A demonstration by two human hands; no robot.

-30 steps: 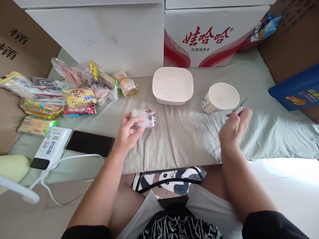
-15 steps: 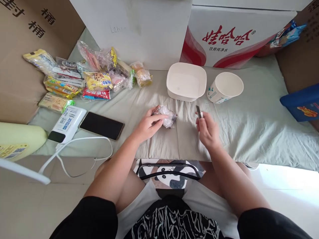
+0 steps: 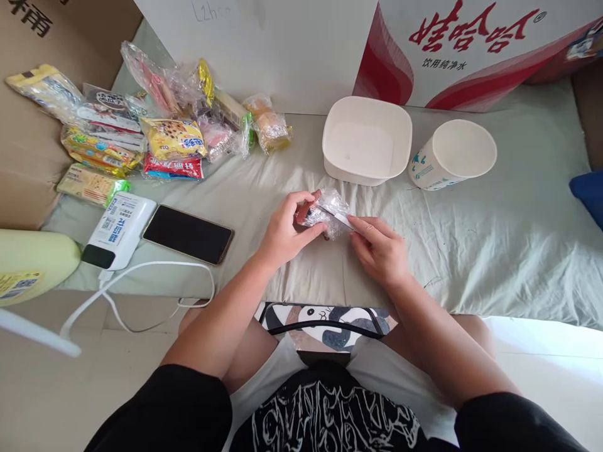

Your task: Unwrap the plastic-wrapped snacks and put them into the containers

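Note:
My left hand (image 3: 281, 237) grips a reddish-brown snack in a crinkled clear plastic wrapper (image 3: 335, 204), thumb on the near side and fingers on the far side. In my right hand (image 3: 384, 252) is a small silver knife (image 3: 343, 220), held between thumb and fingers. Its dark, narrow blade points left and lies against the wrapper beside my left fingertips. Whether the blade has gone through the plastic I cannot tell. Beyond both hands stand a white rectangular tub (image 3: 365, 169) and, right of it, a white paper cup (image 3: 431, 164).
A heap of wrapped snacks (image 3: 174, 138) lies at the back left. Nearer are a white power bank (image 3: 120, 229) with a cable, a black phone (image 3: 188, 234) and a pale yellow bottle (image 3: 38, 257). White cartons (image 3: 282, 56) wall off the back; a blue object (image 3: 588, 198) sits at right.
My right hand has brought the knife left from beside the wrapped snack onto its wrapper. My left hand has tightened around the snack and turned it, showing its reddish-brown side. The view has shifted slightly.

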